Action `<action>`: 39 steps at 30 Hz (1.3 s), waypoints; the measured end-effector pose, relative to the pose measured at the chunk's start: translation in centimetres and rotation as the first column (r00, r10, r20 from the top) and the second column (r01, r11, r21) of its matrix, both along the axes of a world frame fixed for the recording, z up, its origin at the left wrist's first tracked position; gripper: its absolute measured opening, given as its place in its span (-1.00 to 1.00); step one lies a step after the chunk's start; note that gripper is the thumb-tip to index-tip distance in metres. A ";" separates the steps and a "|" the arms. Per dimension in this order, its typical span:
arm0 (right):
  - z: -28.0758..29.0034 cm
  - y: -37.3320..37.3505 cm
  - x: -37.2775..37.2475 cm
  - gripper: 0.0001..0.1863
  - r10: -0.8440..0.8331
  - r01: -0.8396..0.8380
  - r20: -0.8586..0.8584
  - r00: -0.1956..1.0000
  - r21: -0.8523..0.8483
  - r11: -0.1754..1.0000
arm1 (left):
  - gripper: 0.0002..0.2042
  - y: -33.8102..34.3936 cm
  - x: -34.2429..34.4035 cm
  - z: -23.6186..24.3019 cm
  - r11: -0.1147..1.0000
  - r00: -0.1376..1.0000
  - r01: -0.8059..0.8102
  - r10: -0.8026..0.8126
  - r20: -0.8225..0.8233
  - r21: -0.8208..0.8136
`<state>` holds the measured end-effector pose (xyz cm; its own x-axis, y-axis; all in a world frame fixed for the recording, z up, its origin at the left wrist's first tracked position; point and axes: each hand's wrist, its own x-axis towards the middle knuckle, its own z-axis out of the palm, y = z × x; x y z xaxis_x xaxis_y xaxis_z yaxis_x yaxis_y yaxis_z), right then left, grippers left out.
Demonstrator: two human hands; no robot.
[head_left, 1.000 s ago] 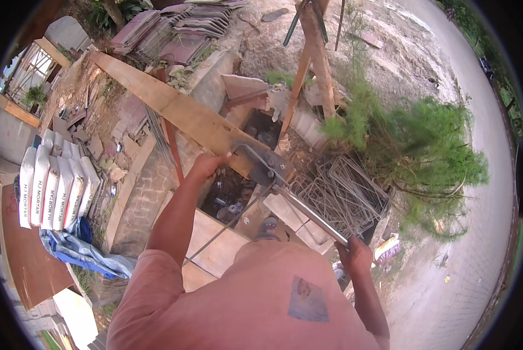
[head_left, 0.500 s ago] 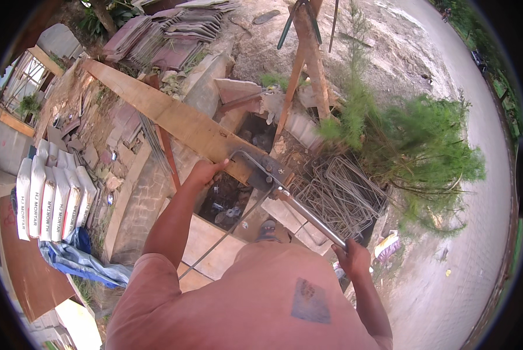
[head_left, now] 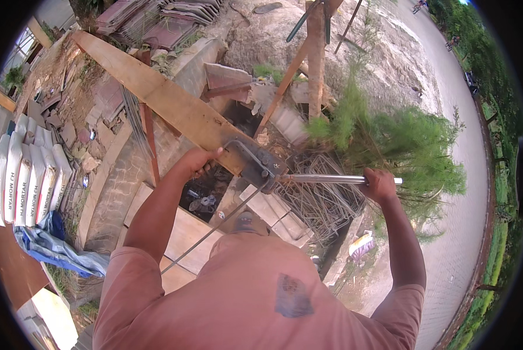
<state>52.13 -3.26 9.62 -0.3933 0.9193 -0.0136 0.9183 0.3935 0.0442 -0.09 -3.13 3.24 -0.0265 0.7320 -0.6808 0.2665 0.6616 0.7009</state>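
My right hand [head_left: 380, 184] is closed round the far end of a silver metal pipe handle [head_left: 325, 179]. The pipe runs left to a dark metal bending jig [head_left: 266, 168] fixed on the end of a long wooden plank [head_left: 174, 108]. A thin steel rod [head_left: 212, 230] crosses from the lower left to the jig, where its end is bent back over the plank. My left hand [head_left: 196, 162] grips the plank's near edge, its thumb close to the rod's bent tip and its fingers curled below. Part of the jig's workings is too small to make out.
Bent steel rods [head_left: 331, 195] lie heaped under the pipe. A debris-filled pit [head_left: 206, 192] opens below the plank. A wooden post [head_left: 316, 64] and a green leafy bush [head_left: 401, 146] stand beyond. White sacks [head_left: 31, 178] are stacked at left; paving [head_left: 448, 251] runs along the right.
My right hand has swung the pipe forward, from slanting toward me to pointing almost straight right. My left hand stays at the plank. The whole view has shifted a little.
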 end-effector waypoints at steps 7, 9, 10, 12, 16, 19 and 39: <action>1.8 9.0 -2.2 -0.80 0.345 -0.354 0.081 0.935 0.196 0.914 | -0.59 -0.2 0.3 0.2 0.999 0.998 -0.045 0.045 0.032 0.006; 2.3 10.3 -3.3 -0.80 0.390 -0.401 0.095 0.916 0.195 0.895 | -0.59 -0.4 0.2 0.0 0.998 0.998 -0.046 0.044 0.049 0.038; 2.6 10.8 -3.9 -0.80 0.389 -0.402 0.101 0.916 0.176 0.899 | -0.60 -0.5 0.1 0.0 0.997 0.998 -0.047 0.045 0.053 0.056; 2.6 11.8 -4.5 -0.81 0.408 -0.421 0.108 0.906 0.146 0.895 | -0.60 -0.6 -0.2 -0.6 0.996 0.999 -0.048 0.047 0.026 0.070; 2.0 12.8 -4.4 -0.80 0.423 -0.430 0.086 0.902 0.095 0.898 | -0.59 -0.6 0.8 -0.1 0.970 0.969 -0.159 0.119 0.216 0.181; 1.1 12.2 -4.4 -0.80 0.402 -0.406 0.062 0.914 0.106 0.908 | -0.59 -0.6 0.2 -1.1 0.981 0.995 -0.096 0.088 0.056 0.169; -0.9 13.8 -3.5 -0.85 0.095 -0.091 -0.015 0.995 0.170 0.981 | -0.59 -19.2 -9.6 -2.9 0.891 0.395 0.316 0.189 -0.899 0.327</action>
